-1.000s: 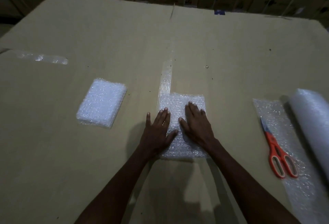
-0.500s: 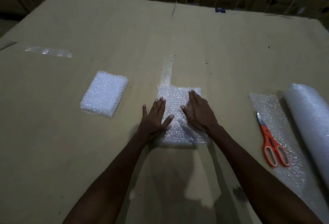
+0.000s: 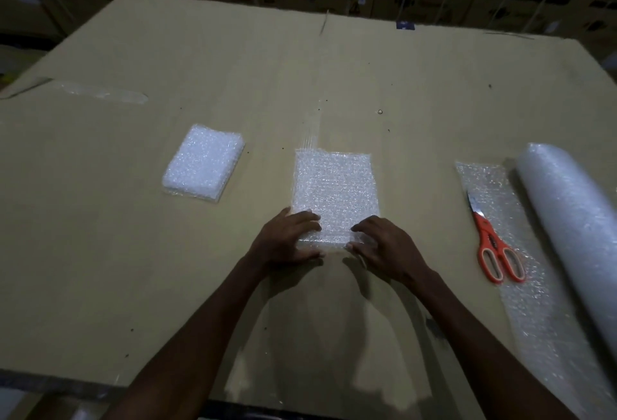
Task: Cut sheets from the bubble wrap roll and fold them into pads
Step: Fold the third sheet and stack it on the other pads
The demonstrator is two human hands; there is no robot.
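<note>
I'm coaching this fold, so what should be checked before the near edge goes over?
1. Left hand grips the sheet's near edge: ok.
2. Right hand grips the same edge: ok.
3. Far part of sheet lies flat: ok.
4. Scissors clear of the sheet, beside the roll: ok.
5. Finished pad out of the way at left: ok.
6. Edges squarely aligned: cannot tell.

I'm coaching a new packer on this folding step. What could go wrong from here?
1. Both hands, left and right, grip only the near edge of the bubble wrap sheet; the free far edge could shift, giving a crooked fold unlike the finished pad.
2. The scissors lie close to the right forearm, blade tip pointing away; a careless sweep might knock them.
</note>
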